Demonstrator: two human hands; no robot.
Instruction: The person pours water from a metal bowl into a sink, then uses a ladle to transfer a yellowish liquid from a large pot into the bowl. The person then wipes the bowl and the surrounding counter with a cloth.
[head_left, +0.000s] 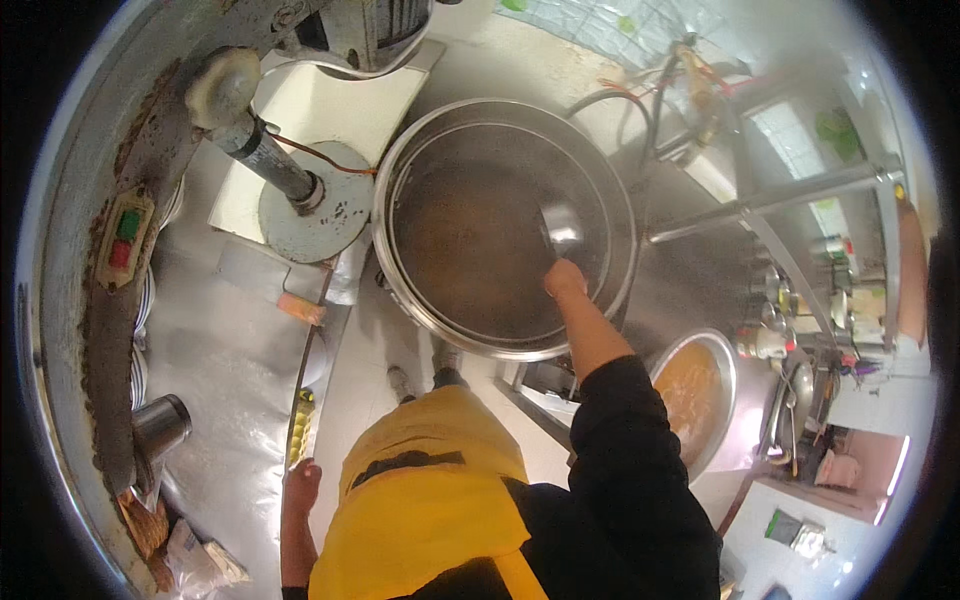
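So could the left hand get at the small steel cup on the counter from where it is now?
Probably yes. The left hand rests at the counter's edge, and the steel cup stands on the same counter farther left, with bare surface between them and nothing blocking.

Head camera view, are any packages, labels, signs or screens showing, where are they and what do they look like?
Switch plate: far left, on the rusty metal frame; yellowish rectangle, green button above red.
Crumpled packet: bottom left on the steel counter; pale wrapper.
Small flat packet: bottom right on a white surface; dark green and silvery.
No screens visible.
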